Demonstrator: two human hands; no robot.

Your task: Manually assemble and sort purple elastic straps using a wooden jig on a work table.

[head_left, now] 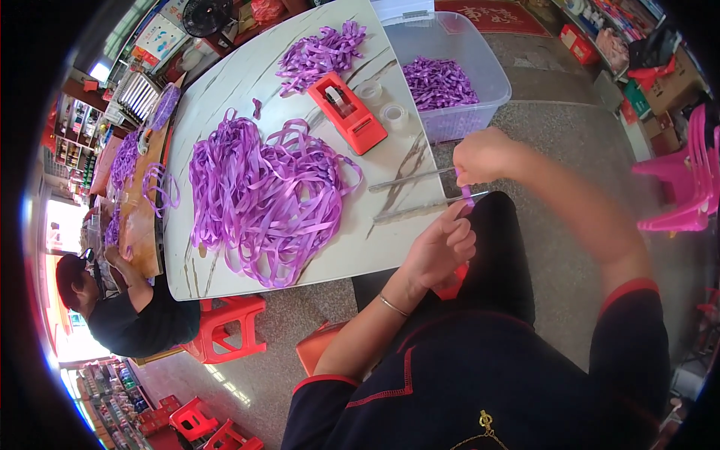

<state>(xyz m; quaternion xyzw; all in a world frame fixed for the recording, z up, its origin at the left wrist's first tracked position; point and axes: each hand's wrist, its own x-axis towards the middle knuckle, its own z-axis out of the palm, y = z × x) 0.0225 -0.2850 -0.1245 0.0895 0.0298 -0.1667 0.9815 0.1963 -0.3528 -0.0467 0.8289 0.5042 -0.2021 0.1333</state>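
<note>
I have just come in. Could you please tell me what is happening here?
A person's right hand pinches a purple ribbon by two rods; the left hand is at its lower end. A ribbon pile and tape dispenser lie on the table; a bin holds more ribbon. A co-worker sits nearby.

room to pass over bare white tabletop (362, 246) between ribbon heap (240, 191) and two metal rods (409, 179); rods jut past the edge, red tape dispenser (358, 129) blocks farther in, plastic bin (459, 120) beyond
</note>
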